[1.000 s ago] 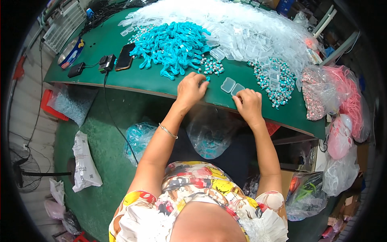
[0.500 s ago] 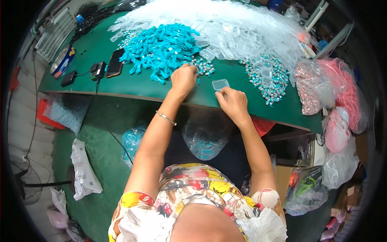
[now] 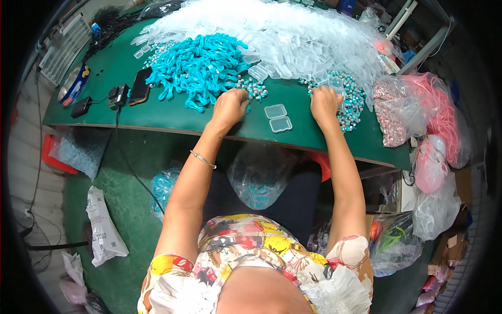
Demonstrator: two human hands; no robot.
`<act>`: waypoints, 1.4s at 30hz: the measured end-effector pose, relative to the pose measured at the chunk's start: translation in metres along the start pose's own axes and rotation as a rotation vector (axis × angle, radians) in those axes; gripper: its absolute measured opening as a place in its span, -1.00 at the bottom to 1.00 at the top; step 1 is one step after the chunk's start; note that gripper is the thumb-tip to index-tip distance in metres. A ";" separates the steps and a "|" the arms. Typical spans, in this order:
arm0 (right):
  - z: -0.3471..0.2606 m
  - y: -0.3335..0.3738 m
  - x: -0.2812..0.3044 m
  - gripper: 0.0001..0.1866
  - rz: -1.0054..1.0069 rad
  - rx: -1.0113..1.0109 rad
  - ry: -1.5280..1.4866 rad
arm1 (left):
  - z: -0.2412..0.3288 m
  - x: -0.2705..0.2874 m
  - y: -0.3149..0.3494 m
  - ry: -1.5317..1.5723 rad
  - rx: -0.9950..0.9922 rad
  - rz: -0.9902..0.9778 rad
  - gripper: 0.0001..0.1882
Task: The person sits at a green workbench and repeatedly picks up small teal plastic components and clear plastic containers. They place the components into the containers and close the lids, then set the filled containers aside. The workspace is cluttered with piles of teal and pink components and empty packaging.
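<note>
My left hand [image 3: 230,109] is at the table's front, by the heap of turquoise cords [image 3: 201,68] and a small cluster of grey-and-turquoise beads [image 3: 255,90]. Its fingers are curled together; whatever they hold is hidden, though a bit of turquoise shows beside them. On the right, my right hand [image 3: 325,104] reaches to the left edge of a larger bead pile [image 3: 354,104], fingers bent down and their tips hidden. A clear plastic case [image 3: 280,124] lies opened flat between my hands, touched by neither.
A huge mound of clear plastic cases [image 3: 293,36] covers the back of the green table [image 3: 172,116]. At left are a phone [image 3: 139,86], a small black device [image 3: 118,97] with a cable and a round tin [image 3: 75,86]. Bags of pink beads [image 3: 389,118] and pink cords [image 3: 439,107] stand right.
My right hand has left the clear case and moved right to the bead pile. The case now shows both halves lying open. My left hand stays near the cords.
</note>
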State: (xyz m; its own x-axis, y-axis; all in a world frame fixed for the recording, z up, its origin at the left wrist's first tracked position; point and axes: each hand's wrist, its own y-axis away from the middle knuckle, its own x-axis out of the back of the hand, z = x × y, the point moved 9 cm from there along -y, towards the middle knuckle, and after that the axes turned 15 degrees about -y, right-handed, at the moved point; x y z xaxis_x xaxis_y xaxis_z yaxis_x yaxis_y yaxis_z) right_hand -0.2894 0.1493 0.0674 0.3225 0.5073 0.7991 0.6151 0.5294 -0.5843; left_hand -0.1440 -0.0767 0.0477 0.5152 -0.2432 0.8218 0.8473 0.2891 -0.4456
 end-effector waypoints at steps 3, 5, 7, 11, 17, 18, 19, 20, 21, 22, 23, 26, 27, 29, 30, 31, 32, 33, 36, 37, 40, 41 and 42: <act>-0.004 -0.004 -0.007 -0.91 0.006 0.022 0.061 | -0.001 -0.004 0.000 -0.020 -0.029 -0.012 -0.88; -0.012 -0.004 -0.002 -0.93 0.063 0.071 0.057 | 0.000 -0.005 -0.001 -0.027 -0.036 -0.007 -0.86; -0.019 -0.002 0.007 -0.94 0.105 0.113 0.001 | 0.000 -0.008 -0.003 -0.021 -0.023 -0.022 -0.86; -0.030 0.011 0.027 -0.90 0.059 0.038 -0.265 | 0.002 0.007 0.000 0.044 -0.045 0.146 -0.85; -0.062 0.050 0.021 -0.87 -0.212 -0.045 -0.761 | 0.061 0.006 0.027 0.314 -0.024 -0.013 -0.81; -0.067 0.052 0.021 -0.87 -0.241 -0.039 -0.736 | 0.070 0.001 0.033 0.295 -0.023 -0.053 -0.82; -0.068 0.054 0.020 -0.87 -0.231 -0.037 -0.739 | 0.079 0.001 0.036 0.248 -0.033 -0.083 -0.83; -0.068 0.056 0.018 -0.87 -0.222 -0.035 -0.741 | 0.081 -0.005 0.038 0.211 -0.029 -0.088 -0.84; -0.068 0.056 0.016 -0.87 -0.209 -0.031 -0.745 | 0.083 -0.006 0.038 0.172 -0.027 -0.091 -0.84; -0.069 0.057 0.015 -0.87 -0.208 -0.021 -0.737 | 0.084 -0.007 0.037 0.146 -0.014 -0.105 -0.83; -0.070 0.057 0.014 -0.87 -0.207 -0.011 -0.729 | 0.085 -0.008 0.036 0.120 -0.002 -0.118 -0.82; -0.075 0.056 0.015 -0.89 -0.208 0.018 -0.687 | 0.084 -0.008 0.030 0.078 0.014 -0.167 -0.80; -0.076 0.056 0.016 -0.89 -0.209 0.028 -0.668 | 0.085 -0.010 0.030 0.073 0.016 -0.184 -0.79; -0.076 0.055 0.013 -0.90 -0.227 0.032 -0.709 | 0.084 -0.013 0.033 0.084 0.013 -0.169 -0.77; -0.076 0.055 0.012 -0.90 -0.236 0.034 -0.728 | 0.084 -0.014 0.034 0.090 0.012 -0.161 -0.77; -0.074 0.055 0.011 -0.90 -0.234 0.027 -0.760 | 0.083 -0.015 0.036 0.118 0.010 -0.146 -0.76; -0.071 0.055 0.010 -0.90 -0.233 0.019 -0.793 | 0.083 -0.015 0.040 0.146 0.008 -0.130 -0.75; -0.070 0.054 0.011 -0.90 -0.234 0.011 -0.827 | 0.083 -0.014 0.043 0.173 0.008 -0.115 -0.74; -0.069 0.051 0.013 -0.88 -0.277 -0.048 -0.927 | 0.085 -0.007 0.051 0.220 -0.017 -0.058 -0.70; -0.069 0.049 0.014 -0.87 -0.276 -0.047 -0.927 | 0.087 -0.005 0.054 0.212 -0.034 -0.038 -0.70; -0.072 0.035 0.014 -0.86 -0.258 -0.023 -0.908 | 0.089 -0.001 0.058 0.198 -0.073 0.022 -0.70; -0.076 0.028 0.014 -0.86 -0.253 -0.001 -0.923 | 0.090 -0.001 0.059 0.201 -0.078 0.043 -0.72; -0.081 0.021 0.014 -0.86 -0.246 0.019 -0.940 | 0.090 0.000 0.059 0.201 -0.085 0.063 -0.73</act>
State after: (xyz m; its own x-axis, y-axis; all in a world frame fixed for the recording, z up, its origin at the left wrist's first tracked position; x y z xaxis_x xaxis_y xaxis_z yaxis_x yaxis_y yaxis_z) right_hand -0.2134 0.1122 0.0773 -0.5252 0.7127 0.4650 0.5742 0.7001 -0.4245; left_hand -0.1052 0.0234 0.0529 0.5752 -0.4096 0.7081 0.8163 0.2320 -0.5290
